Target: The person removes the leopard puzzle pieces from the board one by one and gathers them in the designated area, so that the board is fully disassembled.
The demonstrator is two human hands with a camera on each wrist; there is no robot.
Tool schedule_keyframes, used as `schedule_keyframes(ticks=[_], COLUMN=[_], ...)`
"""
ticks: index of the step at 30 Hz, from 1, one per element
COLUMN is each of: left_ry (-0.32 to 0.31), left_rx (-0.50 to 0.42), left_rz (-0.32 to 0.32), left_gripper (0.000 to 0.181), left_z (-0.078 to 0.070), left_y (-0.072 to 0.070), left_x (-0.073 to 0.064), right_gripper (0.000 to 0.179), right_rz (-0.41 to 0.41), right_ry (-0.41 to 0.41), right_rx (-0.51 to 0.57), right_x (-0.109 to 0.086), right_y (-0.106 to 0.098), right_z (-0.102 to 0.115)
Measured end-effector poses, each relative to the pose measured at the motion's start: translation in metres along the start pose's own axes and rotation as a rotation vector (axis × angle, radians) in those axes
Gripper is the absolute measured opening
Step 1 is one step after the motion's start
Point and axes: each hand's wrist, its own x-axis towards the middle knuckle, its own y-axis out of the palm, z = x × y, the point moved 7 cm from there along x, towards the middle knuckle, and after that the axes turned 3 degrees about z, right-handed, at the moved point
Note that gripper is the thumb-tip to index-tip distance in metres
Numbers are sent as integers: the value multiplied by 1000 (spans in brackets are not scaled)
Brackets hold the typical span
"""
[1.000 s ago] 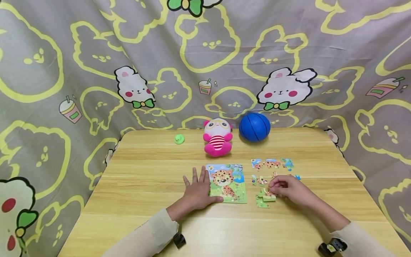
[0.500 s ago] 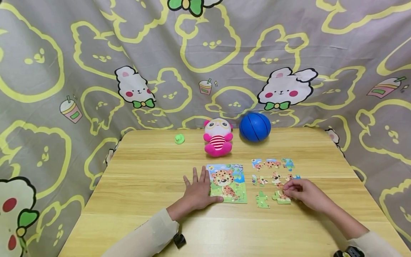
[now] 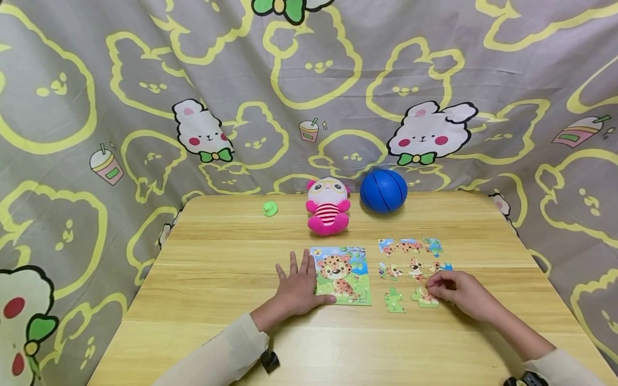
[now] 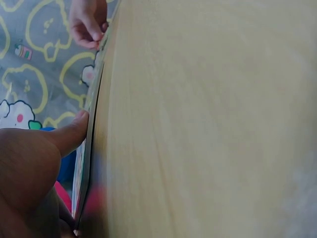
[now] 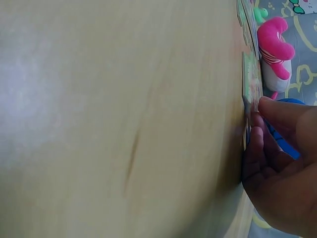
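My left hand lies flat with fingers spread, its thumb on the lower left of a square leopard puzzle board. In the left wrist view the thumb presses on the board's edge. To the right, my right hand pinches the right side of a green-and-orange puzzle piece at the table surface. Left of that lies a green puzzle piece. Several more pieces lie behind in two rows, among them a leopard-face piece and a blue-green piece.
A pink-and-white plush toy sits behind the board, with a blue ball on its right. Farther left stands a small green duck. A patterned curtain hangs behind the wooden table.
My right hand has moved right, carrying the green-and-orange puzzle piece away from above the green piece to a spot beside it. The left hand stays in place.
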Motion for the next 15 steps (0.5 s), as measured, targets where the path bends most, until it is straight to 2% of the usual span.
schedule_keyframes(ticks=[15], left_ry=[6], left_rx=[5], left_rz=[-2], left_gripper=[127], left_z=[-1], left_y=[-1], left_x=[0], right_gripper=[11], right_rz=[6], right_ry=[1], right_rx=[44], right_x=[6], right_y=[2], right_z=[8])
